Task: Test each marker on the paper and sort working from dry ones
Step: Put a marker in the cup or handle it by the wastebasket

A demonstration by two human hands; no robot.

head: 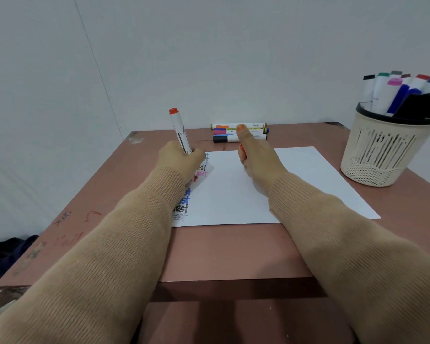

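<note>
My left hand grips a white marker with an orange end, held upright over the top left corner of the white paper. The marker's tip is hidden behind my fingers. Several words "test" in different colours run down the paper's left edge. My right hand rests on the paper with the thumb up and holds a small orange cap, mostly hidden in the curled fingers. Three markers lie side by side at the table's far edge, behind my right thumb.
A cream plastic basket with a black rim stands at the right of the brown table and holds several upright markers. A white wall rises right behind the table. Scribbles mark the table's left side.
</note>
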